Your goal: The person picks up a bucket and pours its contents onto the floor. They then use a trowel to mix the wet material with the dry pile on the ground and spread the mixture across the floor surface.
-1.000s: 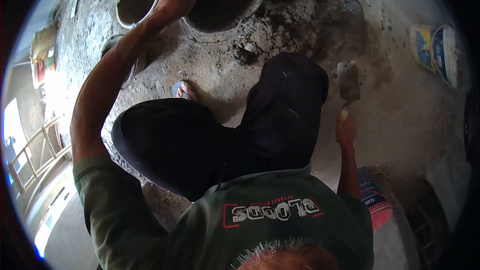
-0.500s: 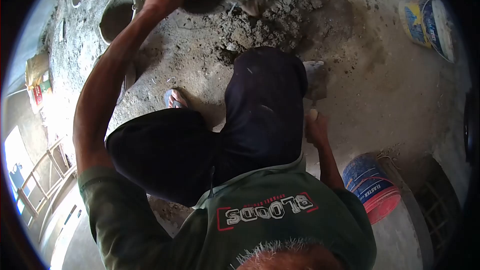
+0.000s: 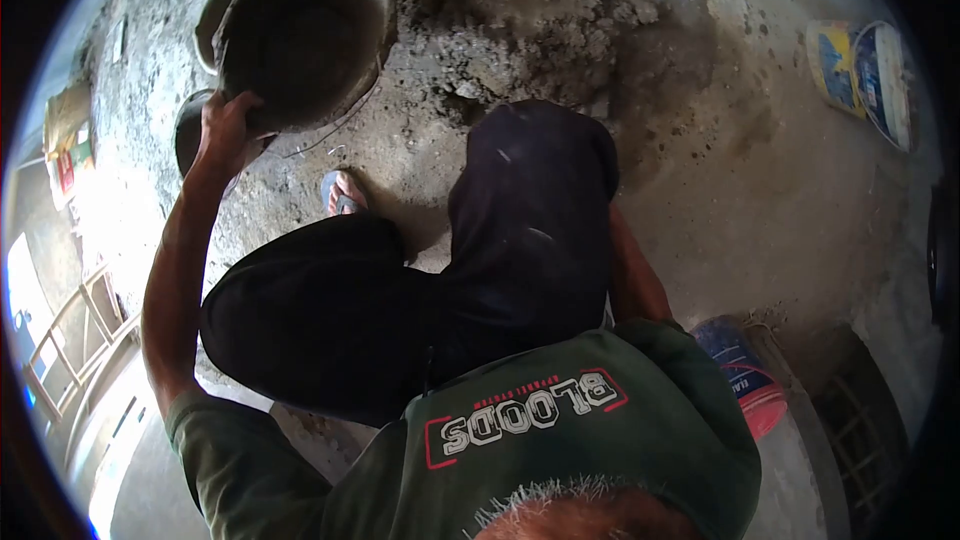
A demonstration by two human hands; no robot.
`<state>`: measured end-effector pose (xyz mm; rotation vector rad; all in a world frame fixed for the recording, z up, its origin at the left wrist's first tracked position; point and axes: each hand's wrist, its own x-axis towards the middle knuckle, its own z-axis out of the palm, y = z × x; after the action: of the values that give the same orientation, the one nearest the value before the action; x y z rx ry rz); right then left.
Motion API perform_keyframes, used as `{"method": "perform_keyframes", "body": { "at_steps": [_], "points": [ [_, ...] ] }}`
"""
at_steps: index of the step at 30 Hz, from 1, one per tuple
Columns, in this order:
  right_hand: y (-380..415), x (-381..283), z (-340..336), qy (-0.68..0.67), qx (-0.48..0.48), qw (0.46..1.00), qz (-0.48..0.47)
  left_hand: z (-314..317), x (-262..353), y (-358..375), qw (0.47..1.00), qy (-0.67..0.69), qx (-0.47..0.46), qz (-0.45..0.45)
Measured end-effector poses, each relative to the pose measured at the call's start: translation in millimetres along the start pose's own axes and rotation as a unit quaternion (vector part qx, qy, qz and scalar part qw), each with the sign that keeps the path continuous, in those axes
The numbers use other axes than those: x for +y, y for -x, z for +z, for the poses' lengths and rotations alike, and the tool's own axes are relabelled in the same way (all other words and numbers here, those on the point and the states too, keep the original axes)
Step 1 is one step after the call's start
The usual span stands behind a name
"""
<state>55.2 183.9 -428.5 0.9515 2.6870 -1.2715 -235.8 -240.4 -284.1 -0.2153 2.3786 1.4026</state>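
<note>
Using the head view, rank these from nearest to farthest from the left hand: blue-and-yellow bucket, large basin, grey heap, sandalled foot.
From the left hand:
1. Large basin: gripped at its rim.
2. Sandalled foot: just below the basin in the picture.
3. Grey heap: top middle.
4. Blue-and-yellow bucket: far right.
</note>
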Motion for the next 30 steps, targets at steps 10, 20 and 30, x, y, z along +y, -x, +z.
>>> {"method": "perform_keyframes", "body": {
  "at_steps": [10, 20, 30],
  "points": [
    [-114.5, -32.4, -2.7, 0.252, 0.082, 0.957, -0.118, 70.9, 63.7, -73.8, 0.868, -0.365, 0.142, 0.304],
    [-156.7, 82.0, -86.7, 0.008, 0.139, 0.964, 0.228, 154.2, 163.5, -87.4, 0.744, -0.396, 0.075, 0.534],
    [-204.0, 59.3, -54.0, -0.203, -0.010, 0.935, 0.290, 55.0, 162.5, -116.4, 0.793, -0.276, 0.210, 0.501]
  ]
}}
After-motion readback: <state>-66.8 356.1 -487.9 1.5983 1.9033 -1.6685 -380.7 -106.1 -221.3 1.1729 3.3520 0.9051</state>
